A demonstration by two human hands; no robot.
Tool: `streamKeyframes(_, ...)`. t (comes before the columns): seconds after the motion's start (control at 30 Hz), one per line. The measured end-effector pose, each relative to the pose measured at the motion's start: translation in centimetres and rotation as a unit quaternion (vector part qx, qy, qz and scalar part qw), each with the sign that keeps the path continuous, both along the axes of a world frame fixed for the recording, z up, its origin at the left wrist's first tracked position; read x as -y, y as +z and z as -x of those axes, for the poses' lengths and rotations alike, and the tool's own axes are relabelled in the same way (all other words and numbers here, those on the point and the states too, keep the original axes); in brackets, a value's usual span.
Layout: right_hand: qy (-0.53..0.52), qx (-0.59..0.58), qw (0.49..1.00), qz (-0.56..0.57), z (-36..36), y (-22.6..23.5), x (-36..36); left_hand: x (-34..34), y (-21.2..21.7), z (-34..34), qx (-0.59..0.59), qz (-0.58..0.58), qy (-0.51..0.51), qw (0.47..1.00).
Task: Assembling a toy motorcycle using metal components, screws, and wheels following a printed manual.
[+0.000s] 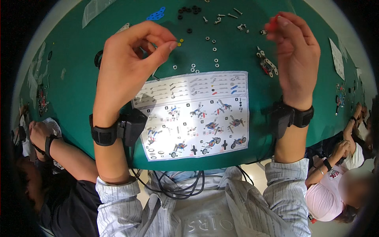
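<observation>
My left hand [130, 59] is over the table left of centre, thumb and index fingertips pressed together; whatever they pinch is too small or hidden. Just beyond those fingertips lie small yellow round pieces [179, 44]. A thin metal rod [156, 76] shows under the palm, by the sheet's top edge. Over on the right, my right hand [298, 55] is raised with a red piece [272, 24] between thumb and fingers, somewhat blurred. Below and left of that hand rests a partly built assembly [267, 62] of metal strips and screws.
A printed instruction sheet [197, 114] lies in front of me on the green table [237, 43]. Hex nuts [214, 49], screws [232, 15], black rings [189, 30] and blue perforated strips [156, 14] are scattered beyond it. People sit at both sides; cables [181, 189] hang below the table edge.
</observation>
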State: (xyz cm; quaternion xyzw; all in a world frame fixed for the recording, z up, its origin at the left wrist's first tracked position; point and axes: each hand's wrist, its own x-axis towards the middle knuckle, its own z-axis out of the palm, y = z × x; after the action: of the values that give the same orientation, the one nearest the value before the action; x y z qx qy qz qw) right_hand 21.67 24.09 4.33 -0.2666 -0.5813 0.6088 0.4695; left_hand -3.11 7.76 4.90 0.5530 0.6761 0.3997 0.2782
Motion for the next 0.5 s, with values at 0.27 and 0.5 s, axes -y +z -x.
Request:
streamKeyframes(0.27,-0.061,-0.011,0.998,0.001,-2.2,0.9,-1.8,0.2,0.6,-0.3,-0.019,0.02,0.01,1.0)
streamKeyframes(0.5,-0.078,-0.063,0.995,-0.005,-4.3,1.1,-3.4,1.1,5.4,-4.0,-0.023,-0.016,-0.014,1.0)
